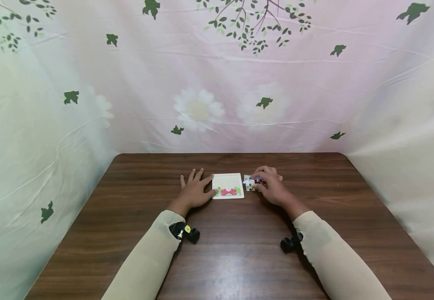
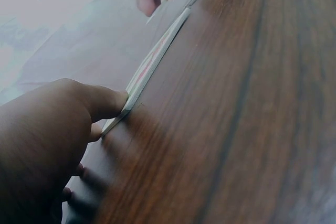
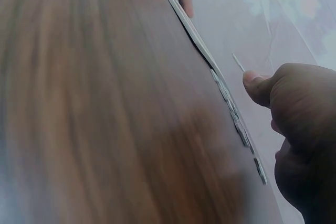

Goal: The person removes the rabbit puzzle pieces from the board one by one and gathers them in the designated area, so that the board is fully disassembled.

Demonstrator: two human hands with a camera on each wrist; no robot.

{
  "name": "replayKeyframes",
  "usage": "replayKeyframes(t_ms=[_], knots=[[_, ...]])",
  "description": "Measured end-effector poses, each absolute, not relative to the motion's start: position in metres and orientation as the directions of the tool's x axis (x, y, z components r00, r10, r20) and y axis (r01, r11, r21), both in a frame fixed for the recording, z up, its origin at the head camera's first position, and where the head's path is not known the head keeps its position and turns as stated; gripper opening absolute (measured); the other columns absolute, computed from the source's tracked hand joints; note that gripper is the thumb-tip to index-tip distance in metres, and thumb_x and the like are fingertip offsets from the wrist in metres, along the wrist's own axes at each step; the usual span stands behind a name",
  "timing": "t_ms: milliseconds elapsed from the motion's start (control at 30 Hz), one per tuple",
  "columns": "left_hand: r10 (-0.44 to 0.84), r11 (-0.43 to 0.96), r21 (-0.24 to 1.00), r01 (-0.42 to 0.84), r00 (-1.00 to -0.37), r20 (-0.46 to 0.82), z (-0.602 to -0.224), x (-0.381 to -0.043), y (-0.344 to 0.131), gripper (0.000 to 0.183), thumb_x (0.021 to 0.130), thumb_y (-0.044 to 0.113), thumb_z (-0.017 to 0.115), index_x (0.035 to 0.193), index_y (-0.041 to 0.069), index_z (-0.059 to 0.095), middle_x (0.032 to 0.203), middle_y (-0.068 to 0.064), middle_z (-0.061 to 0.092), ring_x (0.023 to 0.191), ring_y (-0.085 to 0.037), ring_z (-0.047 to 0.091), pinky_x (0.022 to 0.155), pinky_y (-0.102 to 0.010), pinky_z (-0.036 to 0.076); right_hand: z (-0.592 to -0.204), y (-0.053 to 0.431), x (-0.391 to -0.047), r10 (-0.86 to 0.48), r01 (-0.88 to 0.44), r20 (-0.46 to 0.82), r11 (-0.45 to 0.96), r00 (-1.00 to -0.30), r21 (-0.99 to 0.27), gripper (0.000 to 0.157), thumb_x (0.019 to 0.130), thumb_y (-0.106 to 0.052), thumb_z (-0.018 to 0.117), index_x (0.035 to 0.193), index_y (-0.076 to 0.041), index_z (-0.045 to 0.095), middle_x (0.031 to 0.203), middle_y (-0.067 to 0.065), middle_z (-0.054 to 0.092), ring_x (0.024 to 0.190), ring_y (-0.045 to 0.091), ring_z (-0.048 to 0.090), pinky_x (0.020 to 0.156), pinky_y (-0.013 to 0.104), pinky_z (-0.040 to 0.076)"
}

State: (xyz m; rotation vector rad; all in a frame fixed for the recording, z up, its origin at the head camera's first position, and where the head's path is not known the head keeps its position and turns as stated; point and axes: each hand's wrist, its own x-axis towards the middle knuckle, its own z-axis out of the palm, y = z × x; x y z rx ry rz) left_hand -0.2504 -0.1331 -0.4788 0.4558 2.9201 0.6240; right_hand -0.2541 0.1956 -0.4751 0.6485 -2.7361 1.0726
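Note:
A white puzzle tray [image 1: 227, 180] with pink and green art along its near edge lies flat on the table. My left hand [image 1: 195, 191] rests at its left side, fingers spread, with thumb and index fingertip at the frame. To the right of the tray sit several loose jigsaw pieces [image 1: 248, 183], partly hidden under my right hand [image 1: 274, 188]. Between its thumb and fingers the right hand pinches a thin jigsaw piece [image 3: 238, 61], lifted above the others in the right wrist view. The picture on that held piece is too small to make out.
The brown wooden table [image 1: 224, 237] ends at the back against a hanging cloth [image 1: 224, 83] printed with flowers, leaves and birds. More cloth hangs at both sides. A small black camera [image 1: 192, 235] is strapped to the left wrist, and another [image 1: 288, 245] to the right.

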Motion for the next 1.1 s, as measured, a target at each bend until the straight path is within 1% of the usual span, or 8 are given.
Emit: replayKeyframes(t_ms=[233, 400, 567, 700, 867, 967, 1100], knots=[[0.319, 0.870, 0.412, 0.270, -0.946, -0.053, -0.480, -0.252, -0.133, 0.073, 0.108, 0.065, 0.054, 0.172, 0.032, 0.038, 0.185, -0.013, 0.017, 0.173, -0.043, 0.005, 0.130, -0.080, -0.006, -0.478, 0.219, -0.251, -0.316, -0.415, 0.270, 0.659, -0.909, -0.628, 0.018, 0.101, -0.004, 0.074, 0.119, -0.004, 0.074, 0.141, 0.020, 0.059, 0.142, 0.048, 0.038, 0.106, 0.072, 0.023], [0.316, 0.871, 0.412, 0.267, -0.947, -0.055, -0.479, -0.252, -0.133, 0.073, 0.108, 0.064, 0.054, 0.172, 0.033, 0.037, 0.185, -0.012, 0.016, 0.173, -0.043, 0.004, 0.130, -0.079, -0.006, -0.478, 0.236, -0.250, -0.299, -0.378, 0.233, 0.685, -0.925, -0.622, 0.016, 0.105, -0.006, 0.072, 0.121, -0.007, 0.073, 0.143, 0.020, 0.056, 0.144, 0.049, 0.036, 0.110, 0.078, 0.020], [0.315, 0.870, 0.415, 0.266, -0.947, -0.054, -0.479, -0.252, -0.133, 0.074, 0.108, 0.065, 0.054, 0.172, 0.033, 0.037, 0.185, -0.012, 0.016, 0.173, -0.042, 0.004, 0.130, -0.080, -0.006, -0.479, 0.249, -0.247, -0.285, -0.355, 0.215, 0.692, -0.934, -0.628, 0.017, 0.105, -0.008, 0.072, 0.122, -0.005, 0.074, 0.143, 0.021, 0.056, 0.144, 0.051, 0.037, 0.111, 0.081, 0.021], [0.313, 0.869, 0.418, 0.266, -0.948, -0.048, -0.481, -0.252, -0.133, 0.074, 0.108, 0.066, 0.054, 0.172, 0.033, 0.037, 0.185, -0.012, 0.017, 0.173, -0.042, 0.005, 0.131, -0.080, -0.005, -0.480, 0.258, -0.243, -0.282, -0.350, 0.210, 0.685, -0.936, -0.639, 0.018, 0.104, -0.007, 0.073, 0.122, -0.005, 0.074, 0.143, 0.021, 0.056, 0.143, 0.050, 0.038, 0.112, 0.078, 0.025], [0.312, 0.868, 0.420, 0.266, -0.949, -0.044, -0.482, -0.253, -0.133, 0.074, 0.108, 0.066, 0.054, 0.172, 0.033, 0.037, 0.185, -0.012, 0.018, 0.173, -0.042, 0.005, 0.131, -0.079, -0.006, -0.478, 0.264, -0.240, -0.288, -0.360, 0.221, 0.668, -0.932, -0.652, 0.017, 0.103, -0.004, 0.074, 0.120, -0.002, 0.074, 0.139, 0.022, 0.057, 0.138, 0.047, 0.041, 0.112, 0.068, 0.034], [0.310, 0.868, 0.421, 0.264, -0.950, -0.045, -0.481, -0.252, -0.133, 0.073, 0.108, 0.065, 0.054, 0.172, 0.033, 0.038, 0.185, -0.012, 0.018, 0.173, -0.042, 0.005, 0.131, -0.079, -0.006, -0.478, 0.266, -0.239, -0.285, -0.348, 0.206, 0.665, -0.936, -0.660, 0.017, 0.103, -0.004, 0.074, 0.119, -0.001, 0.074, 0.138, 0.022, 0.057, 0.135, 0.044, 0.043, 0.112, 0.063, 0.036], [0.306, 0.874, 0.411, 0.261, -0.951, -0.047, -0.481, -0.252, -0.132, 0.073, 0.108, 0.065, 0.053, 0.172, 0.033, 0.038, 0.185, -0.011, 0.018, 0.173, -0.042, 0.005, 0.131, -0.079, -0.006, -0.480, 0.268, -0.239, -0.276, -0.323, 0.180, 0.673, -0.944, -0.666, 0.017, 0.103, -0.004, 0.074, 0.120, -0.001, 0.075, 0.139, 0.022, 0.056, 0.136, 0.044, 0.044, 0.113, 0.064, 0.037]])
